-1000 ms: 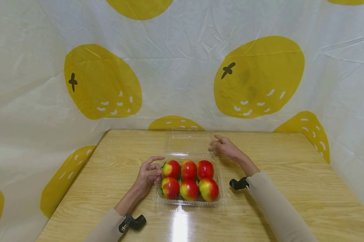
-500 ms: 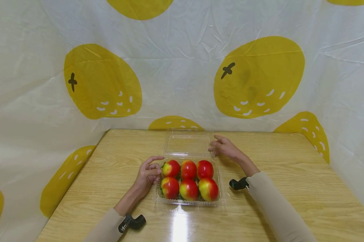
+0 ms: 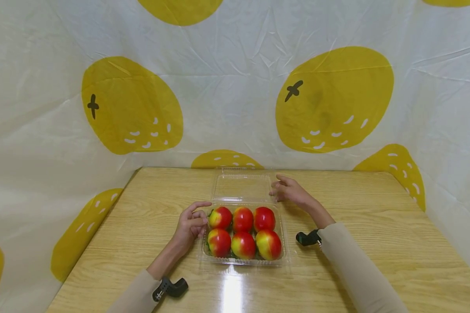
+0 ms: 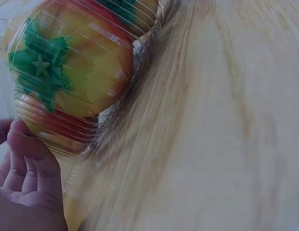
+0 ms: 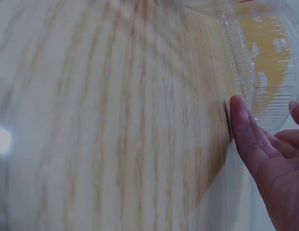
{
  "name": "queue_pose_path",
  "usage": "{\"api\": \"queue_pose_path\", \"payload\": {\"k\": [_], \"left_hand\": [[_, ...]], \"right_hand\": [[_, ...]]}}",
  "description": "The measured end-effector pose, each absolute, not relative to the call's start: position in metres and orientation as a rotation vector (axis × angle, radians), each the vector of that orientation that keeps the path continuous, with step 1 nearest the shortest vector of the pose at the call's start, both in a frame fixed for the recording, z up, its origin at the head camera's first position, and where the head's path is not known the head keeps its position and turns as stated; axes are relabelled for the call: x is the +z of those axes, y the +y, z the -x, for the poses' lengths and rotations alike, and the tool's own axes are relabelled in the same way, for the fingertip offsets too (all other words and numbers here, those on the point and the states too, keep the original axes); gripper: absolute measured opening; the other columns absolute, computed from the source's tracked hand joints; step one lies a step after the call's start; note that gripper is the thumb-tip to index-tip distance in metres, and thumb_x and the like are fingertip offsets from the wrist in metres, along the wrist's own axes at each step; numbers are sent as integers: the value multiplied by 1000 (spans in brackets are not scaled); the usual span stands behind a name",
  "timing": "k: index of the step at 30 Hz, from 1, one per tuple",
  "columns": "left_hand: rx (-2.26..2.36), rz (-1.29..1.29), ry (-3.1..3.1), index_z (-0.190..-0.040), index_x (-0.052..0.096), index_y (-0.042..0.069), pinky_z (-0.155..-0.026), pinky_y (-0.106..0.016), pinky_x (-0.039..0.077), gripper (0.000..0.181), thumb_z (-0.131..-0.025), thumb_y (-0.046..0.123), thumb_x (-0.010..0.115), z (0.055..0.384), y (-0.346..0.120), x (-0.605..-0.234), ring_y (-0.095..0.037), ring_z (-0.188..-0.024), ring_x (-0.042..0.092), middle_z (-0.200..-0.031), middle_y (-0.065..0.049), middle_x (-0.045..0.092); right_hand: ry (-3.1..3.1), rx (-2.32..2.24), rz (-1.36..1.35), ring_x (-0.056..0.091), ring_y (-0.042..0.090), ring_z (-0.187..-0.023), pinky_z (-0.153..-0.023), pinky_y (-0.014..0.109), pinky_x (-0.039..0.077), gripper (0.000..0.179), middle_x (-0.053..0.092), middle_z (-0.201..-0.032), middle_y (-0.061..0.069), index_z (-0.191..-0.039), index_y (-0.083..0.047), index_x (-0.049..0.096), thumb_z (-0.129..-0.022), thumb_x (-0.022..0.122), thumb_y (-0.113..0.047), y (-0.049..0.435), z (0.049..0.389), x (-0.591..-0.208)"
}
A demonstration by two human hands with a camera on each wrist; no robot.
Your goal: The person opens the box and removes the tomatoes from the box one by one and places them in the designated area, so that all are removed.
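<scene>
Clamshell (image 3: pixel 250 262) near middle of far edge of tabletop (image 3: pixel 153 208), six persimmon-like fruits (image 3: pixel 243 246) inside; left hand (image 3: pixel 187 227) apparently pinching rim, right hand (image 3: pixel 292 190) loosely extended beside lid (image 3: pixel 242 187); plastic likely light, bendy: hold by rim

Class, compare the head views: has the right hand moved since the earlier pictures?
No. The right hand shows no visible shift against the table's far edge; it is still beside the open lid.
</scene>
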State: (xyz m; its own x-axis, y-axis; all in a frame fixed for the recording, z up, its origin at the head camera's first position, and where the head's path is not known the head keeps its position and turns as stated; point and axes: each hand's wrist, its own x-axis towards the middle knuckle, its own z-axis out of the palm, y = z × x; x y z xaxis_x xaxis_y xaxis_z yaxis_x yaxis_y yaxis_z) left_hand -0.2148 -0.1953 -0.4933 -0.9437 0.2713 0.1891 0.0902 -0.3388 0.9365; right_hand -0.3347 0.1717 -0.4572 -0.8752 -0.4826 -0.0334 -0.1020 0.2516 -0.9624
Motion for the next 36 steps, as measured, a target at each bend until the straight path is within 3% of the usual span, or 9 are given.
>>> {"api": "queue_pose_path", "payload": {"k": [4,12,19,26,36], "left_hand": [[2431,-490,1754,-138,50,-5,-45,-16,43,44,-94,-8,49,215,-195,-494,-6,-50,53,-73,6,60],[2423,-500,1789,-138,50,-5,-46,-16,42,44,-94,-6,50,215,-195,-496,-7,-51,50,-73,5,59],[2404,-514,1829,-139,49,-5,-47,-17,43,44,-95,-3,52,215,-196,-497,-7,-53,49,-74,5,58],[2395,-521,1859,-141,48,-5,-47,-17,43,47,-95,-1,53,213,-196,-495,-6,-54,50,-75,5,58],[2389,-526,1867,-143,48,-6,-47,-16,45,48,-95,-2,52,213,-195,-497,-6,-54,50,-74,4,58]], "right_hand": [[2206,-1662,534,68,41,-118,-84,31,62,62,34,-153,44,-158,16,3,-110,37,-4,172,335,-458],[2208,-1666,478,56,53,-130,-82,25,61,62,32,-156,43,-159,15,3,-111,35,-8,169,332,-455],[2271,-1616,479,54,54,-130,-93,41,61,64,31,-155,43,-159,15,4,-111,37,-10,170,328,-449],[2527,-1343,545,64,50,-119,-98,54,57,66,40,-150,41,-158,15,16,-109,45,-17,176,321,-435],[2719,-1098,678,51,52,-136,-110,62,46,63,42,-153,37,-157,11,27,-108,50,-21,182,308,-408]]}}
